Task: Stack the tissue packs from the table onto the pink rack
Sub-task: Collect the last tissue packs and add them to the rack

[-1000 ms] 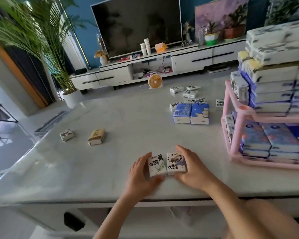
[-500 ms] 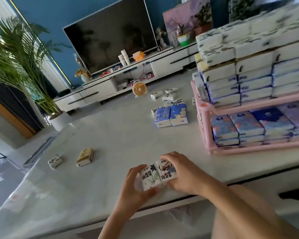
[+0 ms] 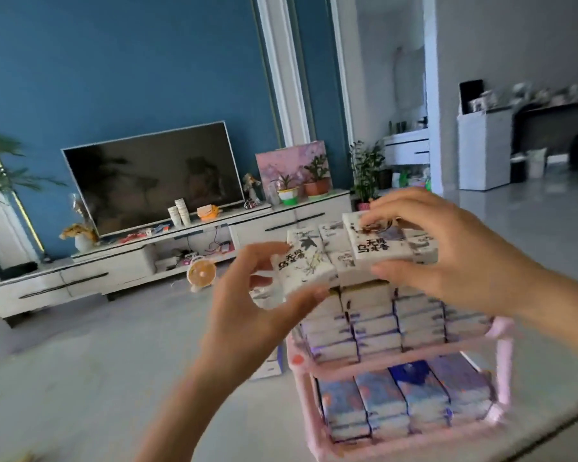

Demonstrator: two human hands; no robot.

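Head view: left hand [image 3: 247, 315] and right hand [image 3: 454, 261] each pinch a tissue pack [image 3: 302, 265] over pink rack [image 3: 381, 359] on table [image 3: 80, 378], television [image 3: 154, 175] behind.

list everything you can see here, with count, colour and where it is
left pack: 1, white with black print, beside the top of the stack
right pack: 1, white with black print, over the top of the stack
pink rack: 1, pink, two tiers, on the table at right
upper-tier packs: many, white and blue, piled high
lower-tier packs: several, blue and pink, in rows
table: 1, pale grey, foreground
television: 1, black, on the cabinet
cabinet: 1, white, along the blue wall
fan: 1, orange, in front of the cabinet
left hand: 1, pinches the left pack
right hand: 1, grips the right pack
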